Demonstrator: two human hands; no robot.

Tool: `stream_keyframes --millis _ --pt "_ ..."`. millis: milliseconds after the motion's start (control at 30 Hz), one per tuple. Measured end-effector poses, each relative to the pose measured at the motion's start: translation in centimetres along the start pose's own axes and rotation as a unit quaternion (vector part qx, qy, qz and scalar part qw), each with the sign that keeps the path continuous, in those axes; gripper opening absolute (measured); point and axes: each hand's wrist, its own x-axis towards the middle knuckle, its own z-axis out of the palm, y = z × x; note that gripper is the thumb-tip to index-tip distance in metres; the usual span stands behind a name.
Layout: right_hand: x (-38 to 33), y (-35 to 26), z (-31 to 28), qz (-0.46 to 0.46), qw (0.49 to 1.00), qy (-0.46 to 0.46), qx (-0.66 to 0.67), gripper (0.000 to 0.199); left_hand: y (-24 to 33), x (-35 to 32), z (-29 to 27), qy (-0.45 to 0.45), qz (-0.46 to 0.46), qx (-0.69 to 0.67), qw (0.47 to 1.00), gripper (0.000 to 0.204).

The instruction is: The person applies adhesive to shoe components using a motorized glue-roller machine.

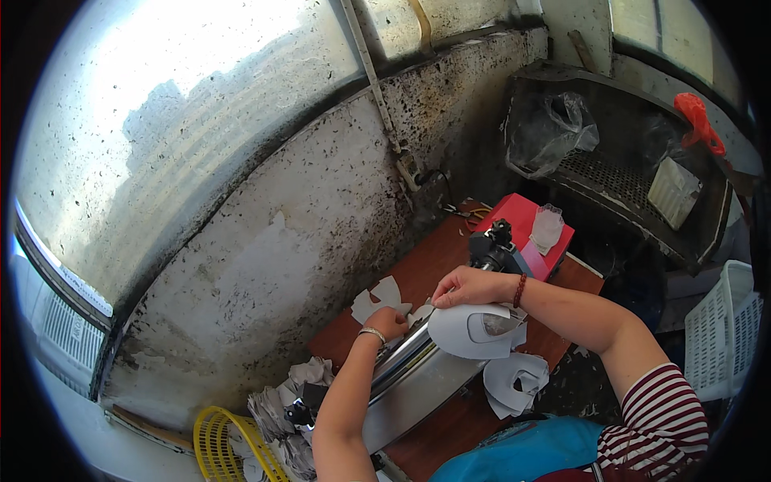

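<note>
My right hand [470, 287] pinches the top edge of a white curved cut piece [470, 331] that lies draped over a shiny metal machine [418, 377]. My left hand [386, 323] rests on the machine's upper end, fingers closed on the edge of the same white piece near a small white scrap [377, 299]. A second white cut piece [514, 384] lies lower right on the brown table [438, 257]. A bead bracelet is on my right wrist, a thin band on my left.
A red box [526, 221] with a clear cup [548, 227] stands at the table's far end beside a black machine head [491, 245]. A stack of white pieces [281, 410] and a yellow basket [221, 442] sit lower left. A stained wall is close behind. A white crate [727, 337] stands at right.
</note>
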Motion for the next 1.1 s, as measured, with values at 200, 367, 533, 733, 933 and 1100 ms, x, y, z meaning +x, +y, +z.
stream_keyframes --millis 200,367,533,733,933,1100 --pt "3.0 0.7 0.1 0.064 0.996 -0.052 0.046 0.032 -1.6 -0.5 0.1 0.052 -0.002 -0.029 0.998 0.023" --pt "1.5 1.3 2.7 0.061 0.991 -0.092 0.075 0.032 -4.9 -0.4 -1.5 0.135 0.011 -0.15 0.979 0.019" --pt "-2.8 3.2 3.9 0.114 0.976 -0.081 0.165 0.032 -6.2 0.1 -5.1 0.166 0.032 -0.286 0.943 0.023" --pt "-7.3 6.6 4.8 0.182 0.946 0.003 0.267 0.027 -6.7 2.7 -6.6 0.34 -0.028 -0.109 0.934 0.027" --pt "-9.6 7.7 5.4 0.173 0.922 0.084 0.337 0.023 -8.1 4.3 -5.9 0.471 0.057 0.099 0.875 0.035" --pt "-10.0 9.4 6.7 0.197 0.91 0.135 0.34 0.022 -11.3 6.7 0.2 0.17 0.067 0.196 0.963 0.033"
